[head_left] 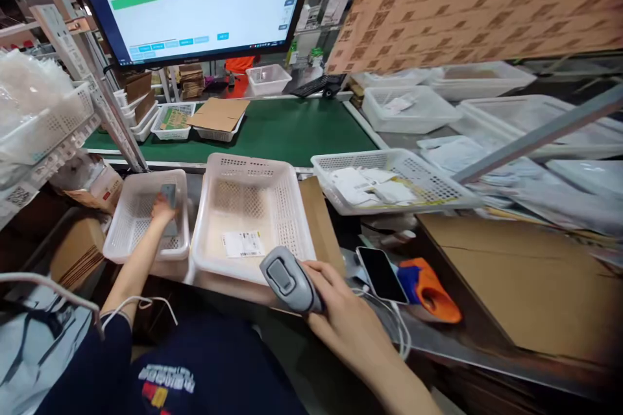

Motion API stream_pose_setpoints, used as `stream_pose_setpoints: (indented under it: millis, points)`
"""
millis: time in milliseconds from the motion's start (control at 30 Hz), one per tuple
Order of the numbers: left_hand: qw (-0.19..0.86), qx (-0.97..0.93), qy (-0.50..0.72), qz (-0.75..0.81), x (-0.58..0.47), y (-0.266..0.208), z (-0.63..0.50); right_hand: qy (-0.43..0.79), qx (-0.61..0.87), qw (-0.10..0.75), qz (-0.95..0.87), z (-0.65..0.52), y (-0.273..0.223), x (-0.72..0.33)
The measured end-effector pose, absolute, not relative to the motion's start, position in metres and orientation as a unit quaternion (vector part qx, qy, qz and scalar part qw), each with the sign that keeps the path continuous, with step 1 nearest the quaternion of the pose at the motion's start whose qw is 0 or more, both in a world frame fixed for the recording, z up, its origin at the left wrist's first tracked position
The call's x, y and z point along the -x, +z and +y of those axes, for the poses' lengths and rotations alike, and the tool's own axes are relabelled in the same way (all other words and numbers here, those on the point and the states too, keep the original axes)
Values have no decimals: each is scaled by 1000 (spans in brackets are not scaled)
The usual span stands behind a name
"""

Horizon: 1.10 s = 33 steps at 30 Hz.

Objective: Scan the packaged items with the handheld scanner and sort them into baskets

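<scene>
Wrapped tight around a grey scanner (291,280), the right hand (348,318) holds it just in front of the big white basket (219,168). Left hand (161,209) grips a small grey card (169,195) in the smaller basket (114,233) beside it. Aiming steady at the white label (243,244), flat inside the big basket, would help.

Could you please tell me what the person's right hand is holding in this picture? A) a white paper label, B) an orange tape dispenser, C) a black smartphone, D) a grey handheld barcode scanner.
D: the right hand grips the grey handheld barcode scanner, aimed toward the white perforated plastic basket holding a white paper label.
</scene>
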State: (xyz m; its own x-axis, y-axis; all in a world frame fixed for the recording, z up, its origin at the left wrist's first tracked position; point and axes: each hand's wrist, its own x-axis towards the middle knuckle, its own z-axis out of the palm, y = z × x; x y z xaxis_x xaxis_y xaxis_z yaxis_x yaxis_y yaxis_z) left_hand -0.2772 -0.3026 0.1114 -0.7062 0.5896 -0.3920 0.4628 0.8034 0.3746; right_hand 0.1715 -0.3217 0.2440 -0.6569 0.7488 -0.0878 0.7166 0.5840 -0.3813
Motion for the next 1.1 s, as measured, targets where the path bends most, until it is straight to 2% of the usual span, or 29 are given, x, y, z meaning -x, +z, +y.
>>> stream_pose_setpoints:
  millis: [133,233,300,500,633,733,800,867,967,1100]
  points:
    - [212,-320,151,911,286,121,-319,227,394,94,-886,-310,254,-169]
    - [103,-473,192,854,296,147,-330,260,373,123,-882,-292,279,-163]
    - [69,-580,186,790,299,166,-335,278,355,128,-883,-280,300,-156]
    - [206,-724,136,644,275,202,-327,275,328,93,-899,-249,353,-134]
    - [179,-810,156,536,246,204,-316,305,317,94,-893,-232,370,-136]
    - [153,-849,127,490,234,200,-307,346,321,74,-878,-224,373,-145]
    - [95,-867,114,476,233,197,-302,338,334,52,-879,-218,365,-151]
    - [-7,-865,150,478,234,193,-298,304,353,27,-885,-211,351,-155]
    - [-150,-789,272,530,241,187,-295,253,377,-5,-891,-189,322,-165]
    - [-210,-624,437,612,253,185,-307,151,444,34,-882,-126,316,-195]
